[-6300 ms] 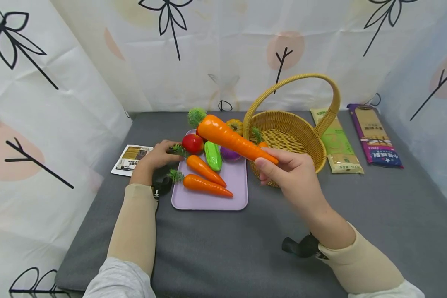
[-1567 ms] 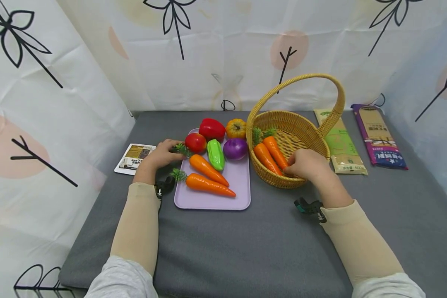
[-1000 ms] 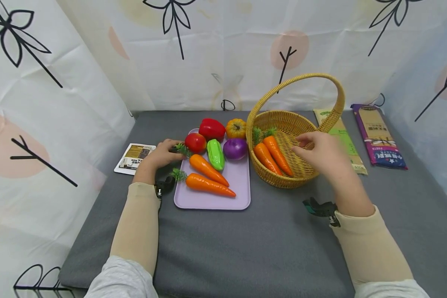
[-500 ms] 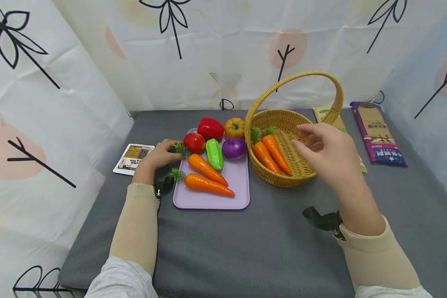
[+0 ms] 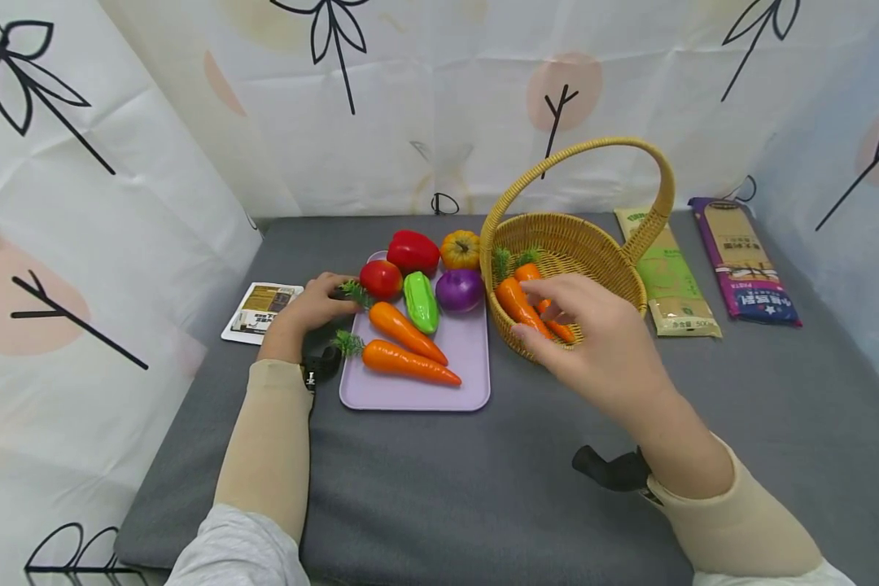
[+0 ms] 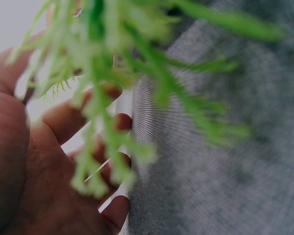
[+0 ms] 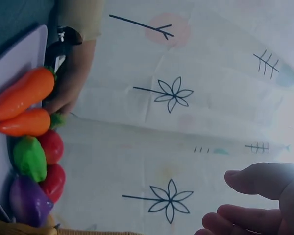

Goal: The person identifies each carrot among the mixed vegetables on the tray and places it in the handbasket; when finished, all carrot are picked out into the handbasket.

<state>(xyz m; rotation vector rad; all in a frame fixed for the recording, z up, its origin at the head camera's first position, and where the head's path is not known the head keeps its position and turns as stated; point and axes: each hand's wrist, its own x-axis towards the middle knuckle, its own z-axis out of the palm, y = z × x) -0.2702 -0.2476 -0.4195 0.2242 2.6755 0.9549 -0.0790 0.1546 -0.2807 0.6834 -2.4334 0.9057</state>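
Observation:
My left hand (image 5: 313, 308) rests at the tray's left edge, fingers relaxed beside the red tomato (image 5: 381, 280) and the leafy top (image 6: 103, 73) of a carrot. On the lilac tray (image 5: 410, 399) lie an upper carrot (image 5: 403, 330), a lower carrot (image 5: 410, 363), a green pepper (image 5: 421, 303) and a purple eggplant-like vegetable (image 5: 460, 291). My right hand (image 5: 601, 350) is over the front of the wicker basket (image 5: 593, 244), thumb and fingers apart, holding nothing. It partly covers two carrots in the basket, the left one (image 5: 520, 304) more visible.
A red pepper (image 5: 413, 252) and a small yellow pumpkin (image 5: 461, 250) are at the tray's back. A green packet (image 5: 670, 285) and a purple packet (image 5: 743, 264) lie right of the basket. A printed card (image 5: 261, 312) lies at left. Patterned cloth walls surround the table.
My right hand placed a carrot in the basket beside another and let go. It drew back to the right, then moved left over the basket's front. My left hand has stayed put.

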